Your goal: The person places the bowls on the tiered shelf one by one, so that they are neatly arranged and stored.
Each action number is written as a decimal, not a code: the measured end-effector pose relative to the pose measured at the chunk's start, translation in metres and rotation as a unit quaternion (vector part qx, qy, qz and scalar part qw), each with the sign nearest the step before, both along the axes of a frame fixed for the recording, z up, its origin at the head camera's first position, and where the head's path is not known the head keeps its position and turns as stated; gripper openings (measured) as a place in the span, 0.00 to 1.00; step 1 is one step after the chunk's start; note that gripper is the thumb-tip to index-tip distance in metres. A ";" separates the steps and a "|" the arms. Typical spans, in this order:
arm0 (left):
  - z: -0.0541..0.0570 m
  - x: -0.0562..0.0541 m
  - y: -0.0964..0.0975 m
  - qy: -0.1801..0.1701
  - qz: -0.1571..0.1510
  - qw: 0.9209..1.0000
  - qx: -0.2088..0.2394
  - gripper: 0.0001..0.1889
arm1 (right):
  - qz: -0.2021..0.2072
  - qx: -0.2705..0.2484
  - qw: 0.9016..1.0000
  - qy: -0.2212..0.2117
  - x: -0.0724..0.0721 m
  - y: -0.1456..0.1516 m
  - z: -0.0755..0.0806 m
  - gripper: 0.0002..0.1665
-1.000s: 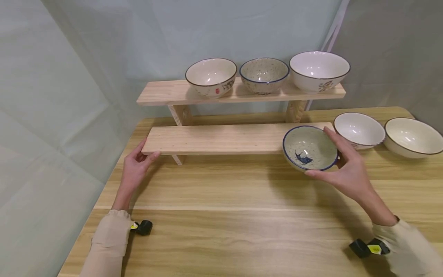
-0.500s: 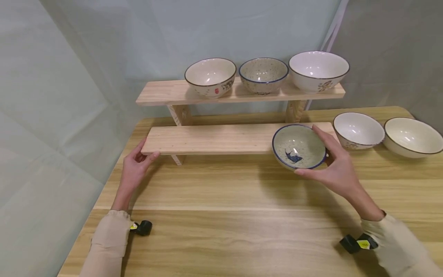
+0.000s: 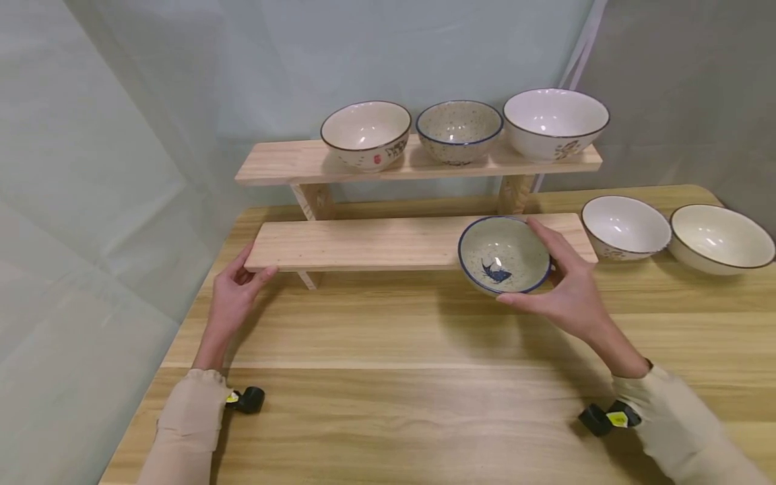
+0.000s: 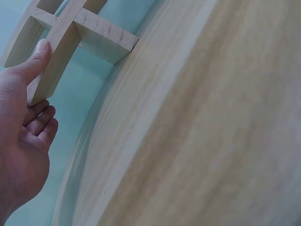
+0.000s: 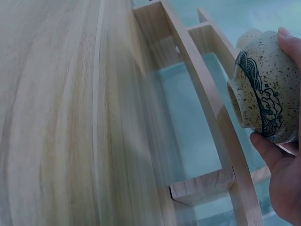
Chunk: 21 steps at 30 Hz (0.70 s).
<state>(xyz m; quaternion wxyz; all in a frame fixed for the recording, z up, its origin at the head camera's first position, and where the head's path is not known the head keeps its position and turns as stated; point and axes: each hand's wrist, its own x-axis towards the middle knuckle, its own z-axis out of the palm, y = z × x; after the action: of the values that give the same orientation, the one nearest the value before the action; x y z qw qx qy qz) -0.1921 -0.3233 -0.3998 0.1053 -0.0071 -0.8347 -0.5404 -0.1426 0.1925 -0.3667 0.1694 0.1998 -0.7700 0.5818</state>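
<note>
A speckled grey-green bowl with a blue rim and a blue fish painted inside is in my right hand, thumb at its near rim and fingers at its far right side. It overlaps the right half of the lower shelf board in the head view. Blue wave patterns show on the outside of this bowl in the right wrist view, its foot apart from the board. My left hand grips the left end of the lower board, thumb on the front edge; the left wrist view shows the fingers curled behind that end.
Three bowls stand on the upper shelf: a cream one, a speckled blue-rimmed one and a larger white one. Right of the rack, a white bowl and a cream bowl sit side by side on the wooden table.
My right hand has moved left along the lower board with the speckled bowl. The left hand keeps its grip on the board's end.
</note>
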 end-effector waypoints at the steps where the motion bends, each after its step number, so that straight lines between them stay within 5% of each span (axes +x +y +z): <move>1: 0.000 0.000 0.000 0.001 -0.001 1.000 0.000 0.39 | 0.000 0.000 1.000 0.001 -0.001 -0.001 0.000 0.68; 21: -0.002 -0.001 0.000 0.015 -0.002 1.000 -0.001 0.38 | 0.004 0.012 1.000 0.004 -0.012 -0.020 -0.005 0.68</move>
<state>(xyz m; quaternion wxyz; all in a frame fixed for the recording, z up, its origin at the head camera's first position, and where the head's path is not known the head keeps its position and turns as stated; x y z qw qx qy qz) -0.1931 -0.3231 -0.4015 0.1166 -0.0175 -0.8338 -0.5393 -0.1543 0.1723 -0.3712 0.1679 0.2071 -0.7752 0.5727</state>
